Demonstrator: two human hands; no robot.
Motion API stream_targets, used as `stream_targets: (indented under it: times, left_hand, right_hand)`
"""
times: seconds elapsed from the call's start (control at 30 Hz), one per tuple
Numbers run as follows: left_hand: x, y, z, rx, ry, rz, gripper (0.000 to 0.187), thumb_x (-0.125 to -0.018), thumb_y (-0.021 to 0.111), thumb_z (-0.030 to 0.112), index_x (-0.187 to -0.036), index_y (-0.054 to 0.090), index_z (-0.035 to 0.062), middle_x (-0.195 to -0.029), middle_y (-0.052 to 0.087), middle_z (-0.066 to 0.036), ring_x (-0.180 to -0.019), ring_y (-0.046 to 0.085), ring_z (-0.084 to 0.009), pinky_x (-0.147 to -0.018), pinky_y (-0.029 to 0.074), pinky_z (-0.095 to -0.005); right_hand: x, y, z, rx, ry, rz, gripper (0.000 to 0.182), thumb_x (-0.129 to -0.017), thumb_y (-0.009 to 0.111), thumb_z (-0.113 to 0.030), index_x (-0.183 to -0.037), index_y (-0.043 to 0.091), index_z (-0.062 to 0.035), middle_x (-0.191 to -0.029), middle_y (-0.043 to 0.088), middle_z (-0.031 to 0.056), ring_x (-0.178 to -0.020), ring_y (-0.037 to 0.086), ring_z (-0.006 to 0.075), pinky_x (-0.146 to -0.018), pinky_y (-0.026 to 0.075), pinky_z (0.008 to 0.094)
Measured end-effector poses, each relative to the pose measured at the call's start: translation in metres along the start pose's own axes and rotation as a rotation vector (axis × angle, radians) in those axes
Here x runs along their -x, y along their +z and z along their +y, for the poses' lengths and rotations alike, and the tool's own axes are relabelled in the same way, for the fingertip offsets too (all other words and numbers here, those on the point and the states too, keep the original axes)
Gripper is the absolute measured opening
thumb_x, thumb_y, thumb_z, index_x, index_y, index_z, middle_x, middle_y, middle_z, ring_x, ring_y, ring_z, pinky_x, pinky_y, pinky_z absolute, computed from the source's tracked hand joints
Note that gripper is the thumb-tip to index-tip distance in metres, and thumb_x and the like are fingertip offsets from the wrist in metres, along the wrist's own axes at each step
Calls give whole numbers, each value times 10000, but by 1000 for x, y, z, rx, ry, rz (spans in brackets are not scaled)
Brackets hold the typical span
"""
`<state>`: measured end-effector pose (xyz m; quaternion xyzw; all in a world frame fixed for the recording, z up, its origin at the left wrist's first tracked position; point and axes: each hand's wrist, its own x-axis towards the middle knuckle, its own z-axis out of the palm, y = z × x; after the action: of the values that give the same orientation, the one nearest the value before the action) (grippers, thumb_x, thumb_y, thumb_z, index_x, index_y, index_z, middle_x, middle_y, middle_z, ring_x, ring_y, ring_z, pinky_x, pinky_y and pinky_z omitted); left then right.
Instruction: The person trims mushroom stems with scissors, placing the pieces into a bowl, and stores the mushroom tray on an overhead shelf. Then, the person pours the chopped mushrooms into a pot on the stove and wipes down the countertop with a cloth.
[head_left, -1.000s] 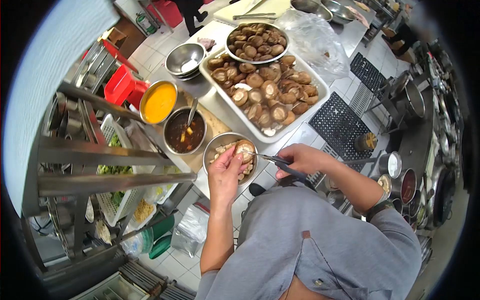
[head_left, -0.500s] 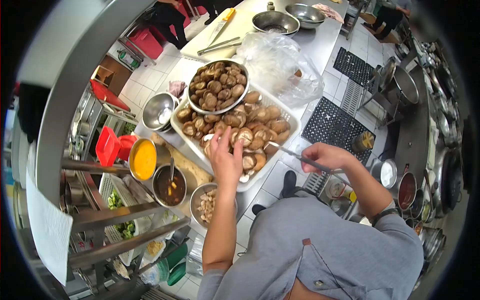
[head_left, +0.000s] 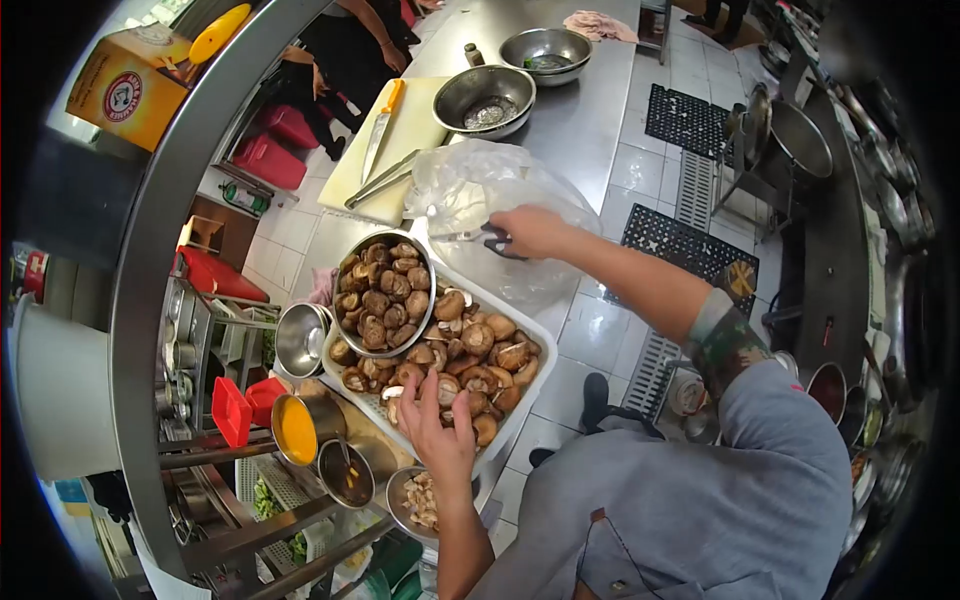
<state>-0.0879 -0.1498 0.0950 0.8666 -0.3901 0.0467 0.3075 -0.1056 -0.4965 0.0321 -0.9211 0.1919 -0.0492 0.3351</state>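
Observation:
Whole brown mushrooms (head_left: 478,338) fill a white plastic basket (head_left: 547,367). A metal bowl (head_left: 430,300) heaped with more mushrooms rests on the basket's far left corner. My left hand (head_left: 437,430) lies over the basket's near left part, fingers spread on the mushrooms. My right hand (head_left: 527,233) is closed round the black handles of scissors (head_left: 497,240). Their blades point left, over a clear plastic bag (head_left: 470,180) beyond the basket.
A knife (head_left: 377,140) and tongs (head_left: 385,178) lie on a pale cutting board (head_left: 345,183). Metal bowls (head_left: 485,100) stand farther back. Near the left edge are an orange-filled pot (head_left: 296,430), a sauce pot (head_left: 346,474) and a bowl of pieces (head_left: 420,500). Other people stand at the upper left.
My right hand has moved away from the basket's right side to over the plastic bag, carrying the scissors. My left hand stays at the mushrooms. The camera view has shifted.

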Motion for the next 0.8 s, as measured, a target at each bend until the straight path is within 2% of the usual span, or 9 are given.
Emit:
stream_targets:
  times: [0.13,0.17,0.27,0.33,0.4,0.47,0.53,0.63,0.8]
  left_hand:
    - [-2,-8,14,115,-70,53,430,-882,719,163,-1271,625,6,-1322,545,-237,-1218,508,-410,-1040,398,-480]
    - [-2,-7,14,89,-54,64,405,-889,708,142,-1257,628,-7,-1309,552,-236,-1197,528,-402,-1024,417,-461]
    - [4,-6,11,112,-97,41,400,-891,703,132,-1254,626,-16,-1305,558,-230,-1195,533,-394,-1029,415,-453]
    - [5,-6,9,160,-90,69,381,-898,690,126,-1245,632,-19,-1278,587,-226,-1175,566,-381,-1009,442,-444]
    - [8,-8,6,243,-113,89,375,-899,688,127,-1240,637,-20,-1264,599,-228,-1156,586,-379,-987,463,-435]
    - [17,-4,5,559,-305,-14,386,-953,650,141,-1299,589,-20,-1261,623,-191,-1118,628,-299,-960,500,-371]
    - [23,7,8,1024,-507,-126,394,-991,614,157,-1339,554,-17,-1258,632,-167,-1108,638,-254,-957,509,-345]
    - [27,-6,19,1415,-785,-255,379,-1033,549,171,-1367,522,-8,-1226,646,-136,-1086,643,-205,-932,531,-328]
    - [74,-35,-25,1535,-782,-47,318,-1036,539,150,-1308,551,-13,-1145,669,-124,-957,676,-189,-827,564,-307]
  right_hand:
    - [-14,42,18,124,-58,-41,292,-868,673,-233,-1073,605,-37,-968,691,186,-927,668,357,-771,512,467]
    - [-15,50,23,95,-83,-30,351,-869,666,-220,-1144,591,-14,-979,689,194,-921,666,371,-780,514,474]
    - [-25,59,31,-24,18,2,370,-877,657,-233,-1160,576,-8,-962,687,203,-898,663,385,-762,513,481]
    - [-7,35,8,-113,87,252,299,-877,655,-228,-1077,584,-16,-906,685,202,-842,669,378,-739,519,466]
    - [27,-12,-31,5,170,290,264,-863,674,-226,-1003,565,-30,-862,675,199,-842,657,407,-737,507,473]
    - [63,-34,-70,-79,234,140,292,-840,715,-237,-969,551,-34,-841,667,192,-806,655,399,-710,501,462]
    - [100,-30,-102,-127,-1,172,322,-787,762,-199,-952,539,-36,-809,659,187,-788,653,401,-706,504,452]
    - [143,-3,-159,-166,-167,63,348,-744,781,-133,-964,526,-43,-858,661,169,-814,654,402,-707,518,444]
    - [177,45,-214,-226,-318,-146,377,-772,795,-160,-1005,529,-30,-902,659,157,-846,666,385,-706,529,436]
